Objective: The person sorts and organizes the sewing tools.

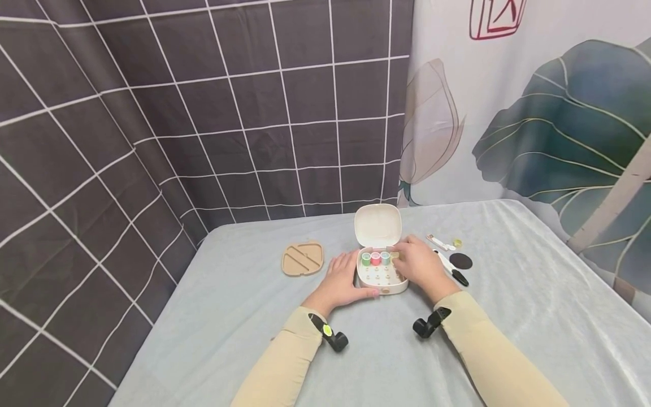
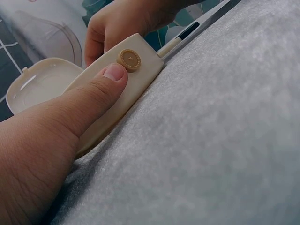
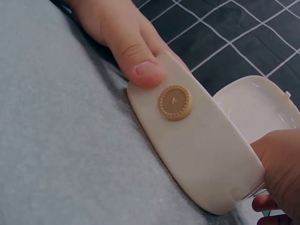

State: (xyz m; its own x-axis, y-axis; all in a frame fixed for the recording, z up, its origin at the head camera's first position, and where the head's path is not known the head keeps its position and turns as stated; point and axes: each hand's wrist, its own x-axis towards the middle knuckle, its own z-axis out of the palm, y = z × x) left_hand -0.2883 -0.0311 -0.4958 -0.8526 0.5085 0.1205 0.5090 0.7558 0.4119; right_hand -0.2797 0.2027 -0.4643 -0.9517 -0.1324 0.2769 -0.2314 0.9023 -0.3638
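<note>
An open white sewing box (image 1: 382, 290), its lid (image 1: 378, 225) raised at the back, stands on the cloth. Green (image 1: 366, 259), red (image 1: 376, 258) and light blue (image 1: 385, 258) thread spools sit in a row inside it, behind several small pegs. My left hand (image 1: 342, 281) holds the box's left side, with the thumb on the front wall near the tan button clasp (image 2: 129, 60). My right hand (image 1: 418, 263) reaches over the right wall, its fingers bent down at a yellowish spool (image 1: 395, 255) at the row's right end. The fingertips are mostly hidden.
A tan divided tray (image 1: 302, 259) lies left of the box. To the right are a black disc (image 1: 460, 260), a black-and-white tool (image 1: 459, 277), a small white strip-like item (image 1: 438, 242) and a yellow ring-shaped piece (image 1: 458, 243). Grey tiled and floral curtains stand behind the table.
</note>
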